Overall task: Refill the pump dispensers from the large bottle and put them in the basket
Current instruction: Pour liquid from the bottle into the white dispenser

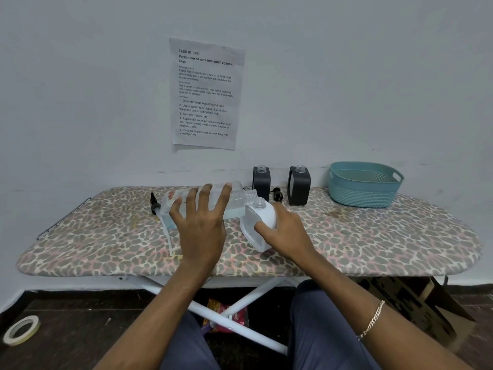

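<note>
My left hand (200,220) grips the large clear bottle (236,200), tipped on its side above the board with its open neck right over the mouth of a white dispenser (260,222). That white dispenser stands tilted on the board, and my right hand (282,231) holds it around the body. Two dark dispensers (261,182) (299,186) stand uncapped near the wall. One black pump head (277,194) lies between them. Another pump with a long tube (160,217) lies to the left. The teal basket (364,192) sits at the right rear and holds nothing visible.
Everything rests on a leopard-print ironing board (373,241) against a white wall with a paper sheet (206,94) taped on it. Below are white legs, a snack packet (225,315), a tape roll (21,329) on the floor and a cardboard box (416,303).
</note>
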